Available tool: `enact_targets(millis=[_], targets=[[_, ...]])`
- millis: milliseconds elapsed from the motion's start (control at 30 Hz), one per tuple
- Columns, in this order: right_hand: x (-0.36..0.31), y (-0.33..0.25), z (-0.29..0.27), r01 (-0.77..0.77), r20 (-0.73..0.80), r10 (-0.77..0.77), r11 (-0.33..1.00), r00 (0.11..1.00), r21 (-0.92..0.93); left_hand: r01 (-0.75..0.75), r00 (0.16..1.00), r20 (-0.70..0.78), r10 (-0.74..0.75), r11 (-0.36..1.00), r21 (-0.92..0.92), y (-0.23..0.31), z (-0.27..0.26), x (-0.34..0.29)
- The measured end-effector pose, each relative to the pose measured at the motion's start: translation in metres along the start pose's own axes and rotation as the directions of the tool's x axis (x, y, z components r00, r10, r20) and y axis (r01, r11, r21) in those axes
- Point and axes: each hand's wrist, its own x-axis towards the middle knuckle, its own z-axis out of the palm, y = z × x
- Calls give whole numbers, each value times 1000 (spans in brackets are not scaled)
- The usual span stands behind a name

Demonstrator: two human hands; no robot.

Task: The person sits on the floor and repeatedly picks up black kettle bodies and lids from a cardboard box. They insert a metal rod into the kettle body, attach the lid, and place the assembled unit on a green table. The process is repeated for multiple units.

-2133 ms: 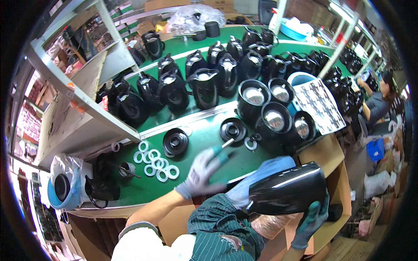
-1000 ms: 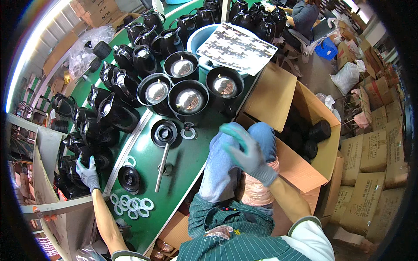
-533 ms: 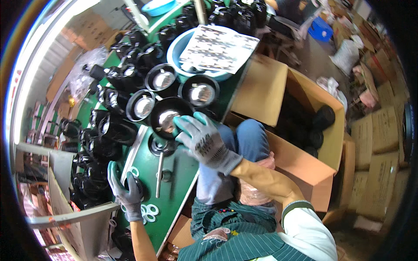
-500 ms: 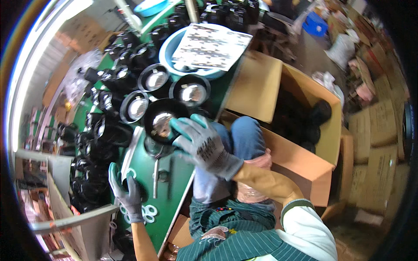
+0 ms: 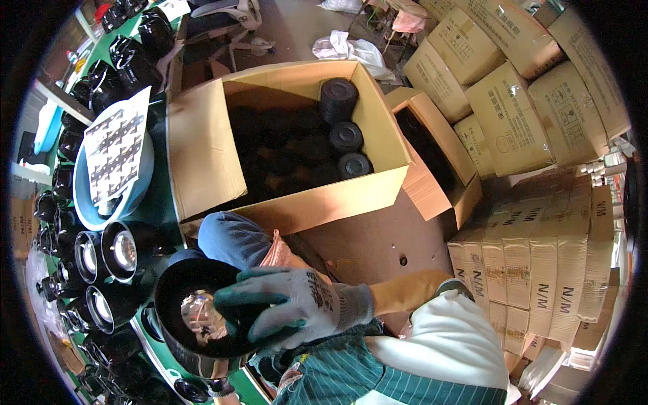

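My right hand (image 5: 287, 307), in a grey glove with teal fingertips, grips the near-right rim of a black bowl-shaped lamp housing (image 5: 172, 297). The housing's open mouth faces up, and a shiny round inside shows at its bottom. It hangs over the edge of the green table (image 5: 156, 209), close to my knees. Of my left hand (image 5: 221, 389) only the cuff and wrist show, just below the housing; its fingers are hidden behind it. Similar black housings (image 5: 121, 250) with bright insides stand on the table to the left.
A light blue basin (image 5: 84, 192) with a patterned sheet (image 5: 118, 148) over it sits on the table. Ahead stands an open carton (image 5: 324, 209) holding stacked black round parts (image 5: 339, 98). A smaller carton (image 5: 432, 192) adjoins it. Closed cartons (image 5: 513, 121) pile up at the right.
My view has swung right, toward the cartons. My right hand has lifted the housing off the table toward me. My left hand, earlier open over the table, is now mostly hidden behind it.
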Motion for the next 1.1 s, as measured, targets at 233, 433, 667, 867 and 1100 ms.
enact_targets(millis=[233,433,667,867,1100], targets=[[22,21,-12,-56,26,53,991,998,118,81,996,-51,-78,995,63,13,-5,21],[31,239,-156,-796,-373,742,606,557,15,176,978,-127,-164,981,86,15,-8,35],[-74,412,-295,-824,-786,558,-555,-266,-115,265,950,-191,-246,961,77,20,-13,48],[-62,427,-267,-889,-863,463,-456,-203,-36,259,945,-212,-248,966,25,21,-8,38],[-48,356,-267,-683,-739,497,727,454,69,8,999,-31,-10,998,-66,56,11,65]])
